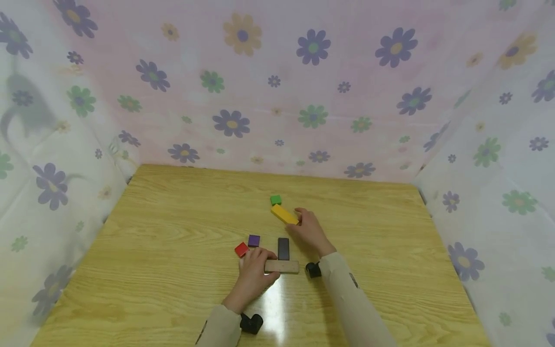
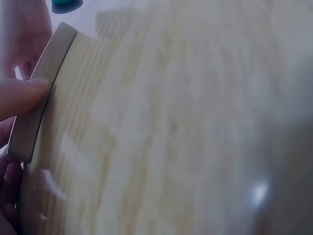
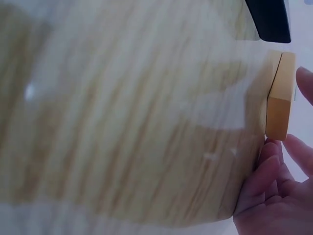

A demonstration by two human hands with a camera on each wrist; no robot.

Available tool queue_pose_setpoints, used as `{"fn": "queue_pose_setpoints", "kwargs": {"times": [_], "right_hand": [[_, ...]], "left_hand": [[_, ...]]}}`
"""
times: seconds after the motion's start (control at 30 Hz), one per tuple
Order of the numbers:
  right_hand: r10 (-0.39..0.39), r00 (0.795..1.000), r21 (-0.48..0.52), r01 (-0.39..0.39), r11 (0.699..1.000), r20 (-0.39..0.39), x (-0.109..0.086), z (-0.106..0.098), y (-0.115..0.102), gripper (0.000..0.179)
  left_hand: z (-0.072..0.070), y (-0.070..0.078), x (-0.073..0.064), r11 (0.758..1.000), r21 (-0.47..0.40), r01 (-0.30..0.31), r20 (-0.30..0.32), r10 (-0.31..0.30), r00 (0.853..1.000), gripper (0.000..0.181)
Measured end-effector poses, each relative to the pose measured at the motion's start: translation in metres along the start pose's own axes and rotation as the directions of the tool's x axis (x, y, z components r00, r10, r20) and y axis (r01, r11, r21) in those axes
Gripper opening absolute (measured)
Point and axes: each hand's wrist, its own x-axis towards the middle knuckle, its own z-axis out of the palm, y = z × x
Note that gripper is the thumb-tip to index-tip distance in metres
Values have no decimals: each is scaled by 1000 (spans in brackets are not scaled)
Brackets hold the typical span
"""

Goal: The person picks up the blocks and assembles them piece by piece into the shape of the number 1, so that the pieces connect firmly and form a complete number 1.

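My left hand (image 1: 253, 273) pinches the left end of a plain wooden block (image 1: 283, 266) lying on the table. In the left wrist view, the thumb (image 2: 36, 87) presses along its side. A black block (image 1: 284, 248) stands lengthwise just beyond that block, their ends meeting or nearly so. My right hand (image 1: 310, 232) is at the near right end of a yellow block (image 1: 284, 214). In the right wrist view, its fingers are spread, with one fingertip apart from the yellow block (image 3: 280, 105) and another close to its end. Whether that one touches cannot be told.
A small green block (image 1: 276, 200) sits by the yellow block's far end. Purple (image 1: 254, 240) and red (image 1: 241, 249) blocks lie just beyond my left hand. Black wrist devices (image 1: 252, 324) show beside both sleeves. Flowered cloth (image 1: 277, 96) encloses the table's (image 1: 173, 217) back and sides.
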Motion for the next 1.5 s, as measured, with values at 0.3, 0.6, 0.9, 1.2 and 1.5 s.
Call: {"fn": "queue_pose_setpoints", "kwargs": {"times": [0.3, 0.6, 0.9, 1.2, 1.5], "right_hand": [[-13, 1000, -99, 14, 995, 11, 5, 2, -4, 67], [-12, 999, -156, 19, 988, 43, 6, 1, -4, 72], [63, 994, -162, -47, 986, 91, 5, -1, -9, 88], [34, 995, -187, -15, 982, 98, 10, 0, -14, 86], [32, 992, -211, -6, 977, 122, 11, 3, -19, 87]], "left_hand": [[1, 1, -1, 1000, -11, -3, -5, 3, 1000, 31], [0, 1, -1, 1000, -2, -3, -17, 3, 1000, 30], [-1, 3, 0, 1000, 1, -9, -30, 9, 1000, 30], [0, 2, 0, 1000, 5, -12, -35, 12, 999, 29], [-1, 3, 1, 1000, 15, -17, -36, 17, 999, 30]]}}
